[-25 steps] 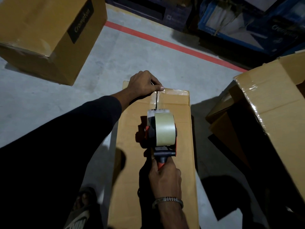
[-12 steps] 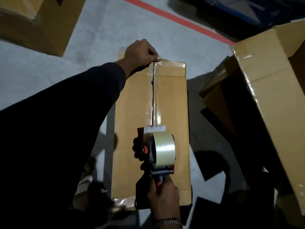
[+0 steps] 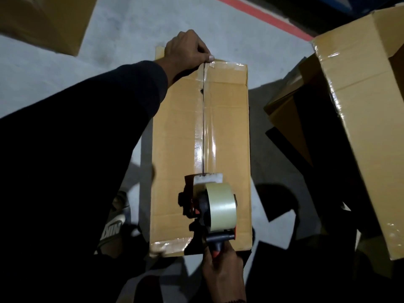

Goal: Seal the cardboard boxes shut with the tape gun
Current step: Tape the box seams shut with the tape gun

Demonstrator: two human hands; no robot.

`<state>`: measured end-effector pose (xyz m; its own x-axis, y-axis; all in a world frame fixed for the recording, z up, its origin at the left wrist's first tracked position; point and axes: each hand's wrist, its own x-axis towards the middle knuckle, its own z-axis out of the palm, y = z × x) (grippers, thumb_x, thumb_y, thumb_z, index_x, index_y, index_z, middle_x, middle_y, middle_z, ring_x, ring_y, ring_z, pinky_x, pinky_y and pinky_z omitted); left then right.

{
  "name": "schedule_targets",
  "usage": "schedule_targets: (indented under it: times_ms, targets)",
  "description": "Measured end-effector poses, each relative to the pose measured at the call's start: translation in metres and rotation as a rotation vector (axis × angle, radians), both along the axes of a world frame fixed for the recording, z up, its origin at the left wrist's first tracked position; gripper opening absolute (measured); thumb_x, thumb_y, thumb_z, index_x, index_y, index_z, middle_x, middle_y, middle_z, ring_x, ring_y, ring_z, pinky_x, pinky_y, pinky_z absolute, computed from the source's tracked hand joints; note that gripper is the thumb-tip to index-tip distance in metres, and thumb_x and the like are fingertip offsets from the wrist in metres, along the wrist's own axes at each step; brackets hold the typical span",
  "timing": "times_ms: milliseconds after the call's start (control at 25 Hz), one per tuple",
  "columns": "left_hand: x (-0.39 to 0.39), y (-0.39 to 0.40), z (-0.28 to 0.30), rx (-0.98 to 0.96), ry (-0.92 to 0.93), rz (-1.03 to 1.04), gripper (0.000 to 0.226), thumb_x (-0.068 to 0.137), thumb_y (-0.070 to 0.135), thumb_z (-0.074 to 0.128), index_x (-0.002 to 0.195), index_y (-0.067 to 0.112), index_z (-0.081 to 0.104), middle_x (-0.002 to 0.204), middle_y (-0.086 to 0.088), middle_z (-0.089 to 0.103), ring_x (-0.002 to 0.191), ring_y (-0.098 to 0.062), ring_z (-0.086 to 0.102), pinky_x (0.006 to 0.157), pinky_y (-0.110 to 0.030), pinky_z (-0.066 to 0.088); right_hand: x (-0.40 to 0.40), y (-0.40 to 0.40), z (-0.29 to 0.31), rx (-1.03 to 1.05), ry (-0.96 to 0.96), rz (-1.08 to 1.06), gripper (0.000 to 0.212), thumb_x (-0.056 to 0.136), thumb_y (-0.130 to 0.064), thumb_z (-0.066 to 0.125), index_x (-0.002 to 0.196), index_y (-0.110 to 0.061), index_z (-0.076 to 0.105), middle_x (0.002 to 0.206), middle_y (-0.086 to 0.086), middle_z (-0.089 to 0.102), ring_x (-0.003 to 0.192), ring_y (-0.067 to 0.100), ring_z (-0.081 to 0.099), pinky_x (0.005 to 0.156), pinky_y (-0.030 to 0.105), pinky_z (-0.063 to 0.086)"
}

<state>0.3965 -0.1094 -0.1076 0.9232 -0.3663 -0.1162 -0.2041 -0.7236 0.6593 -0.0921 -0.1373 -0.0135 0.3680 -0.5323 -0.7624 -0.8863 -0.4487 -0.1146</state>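
Head view, taken left to right: a plain brown cardboard box (image 3: 43, 20) is seen at the upper left corner, standing on the grey concrete floor (image 3: 135, 25). A dark sleeve (image 3: 87, 132) crosses the left half of the frame, and a sandal (image 3: 113, 224) is visible below it. The left hand (image 3: 185, 51) is placed on the far end of the long box (image 3: 175, 149), fingers curled and pinching or pressing the tape end at the top of the seam (image 3: 203, 88); the exact contact cannot be resolved. The long box lies flat on the floor, its long axis running away from the person, with matte corrugated flaps meeting at a central seam. A glossy clear strip of tape (image 3: 206, 147) is laid over the seam from the far end down to the tape gun (image 3: 209, 206). The tape gun rests on the box near its near end, bearing a pale roll on a black and red frame. The right hand (image 3: 223, 272) is wrapped round the handle, directly below the gun. The untaped remainder of the seam is judged to lie between the gun and the right hand, so the pull would be toward the person. A larger open box (image 3: 360, 119) with taped edges is seen at the right.
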Motion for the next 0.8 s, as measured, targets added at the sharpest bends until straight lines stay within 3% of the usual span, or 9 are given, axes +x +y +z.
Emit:
schedule_targets:
  times_ms: [80,120,240,280,400,520,600,720,800]
  targets:
    - [0.0,0.001,0.001,0.004,0.003,0.004,0.034,0.084,0.058,0.075,0.105,0.032,0.083,0.101,0.011,0.079,0.092,-0.008,0.069,0.079,-0.028,0.048,-0.015,0.004,0.008,0.086,0.111,0.071,0.112,0.056,-0.107,0.026,0.128,-0.027,0.056,0.112,0.0,0.069,0.106,0.022,0.066,0.09,0.028,0.049]
    - [-0.001,0.001,0.0,0.009,-0.004,0.006,0.036,0.084,0.059,0.074,0.106,0.032,0.083,0.102,0.01,0.08,0.092,-0.01,0.07,0.08,-0.029,0.049,-0.023,0.005,0.008,0.111,0.161,0.107,0.12,0.051,-0.108,0.013,0.127,-0.026,0.056,0.107,-0.001,0.066,0.099,0.019,0.065,0.088,0.027,0.05]
    - [-0.005,0.0,-0.002,0.029,-0.065,0.015,0.036,0.086,0.059,0.071,0.107,0.032,0.082,0.106,0.009,0.08,0.101,-0.013,0.07,0.098,-0.035,0.045,-0.03,0.006,0.005,-0.012,0.117,0.047,0.065,0.083,-0.067,0.05,0.135,-0.027,0.053,0.131,0.004,0.063,0.118,0.026,0.064,0.1,0.032,0.051]
    - [-0.007,0.0,-0.002,0.032,-0.092,0.001,0.036,0.089,0.059,0.069,0.109,0.031,0.082,0.109,0.008,0.079,0.106,-0.014,0.069,0.103,-0.037,0.04,-0.03,0.006,0.003,-0.026,0.116,0.041,0.057,0.088,-0.056,0.057,0.137,-0.027,0.052,0.137,0.004,0.061,0.123,0.026,0.063,0.101,0.032,0.05]
    - [-0.009,0.006,0.001,0.095,-0.071,-0.152,0.049,0.099,0.06,0.054,0.131,0.027,0.072,0.13,0.0,0.073,0.125,-0.023,0.063,0.117,-0.043,0.03,-0.033,0.007,-0.007,-0.015,0.075,0.037,0.052,0.09,-0.05,0.061,0.136,-0.028,0.054,0.138,0.001,0.062,0.126,0.026,0.061,0.103,0.033,0.049]
    - [-0.019,0.021,0.009,0.292,-0.081,-0.331,0.087,0.096,0.074,0.041,0.165,0.024,0.026,0.168,-0.019,0.027,0.156,-0.036,0.025,0.126,-0.056,0.009,-0.037,0.009,-0.007,-0.003,0.007,-0.016,0.045,0.094,-0.048,0.065,0.133,-0.026,0.059,0.129,0.003,0.069,0.123,0.029,0.062,0.099,0.032,0.049]
    - [-0.045,0.027,0.012,0.328,-0.195,-0.462,0.092,0.096,0.076,0.035,0.167,0.022,0.012,0.172,-0.021,0.006,0.159,-0.038,0.008,0.125,-0.059,0.005,-0.04,0.011,-0.006,-0.025,-0.052,-0.022,0.045,0.093,-0.048,0.066,0.13,-0.023,0.062,0.122,0.004,0.073,0.117,0.029,0.066,0.095,0.033,0.052]
    - [-0.12,0.03,-0.003,0.448,-0.27,-0.754,0.083,0.103,0.071,0.016,0.167,0.018,0.007,0.172,-0.021,0.0,0.161,-0.033,0.002,0.127,-0.061,0.004,-0.043,0.013,-0.003,-0.059,-0.11,-0.038,0.043,0.092,-0.049,0.066,0.125,-0.02,0.065,0.114,0.007,0.075,0.11,0.03,0.069,0.089,0.034,0.055]
    - [-0.173,0.04,-0.016,0.515,-0.325,-0.792,0.078,0.106,0.067,0.004,0.166,0.018,-0.002,0.172,-0.016,-0.006,0.161,-0.027,-0.005,0.127,-0.059,0.001,-0.045,0.013,0.003,-0.068,-0.133,-0.047,0.043,0.093,-0.051,0.063,0.125,-0.021,0.063,0.113,0.009,0.074,0.108,0.031,0.069,0.087,0.034,0.054]
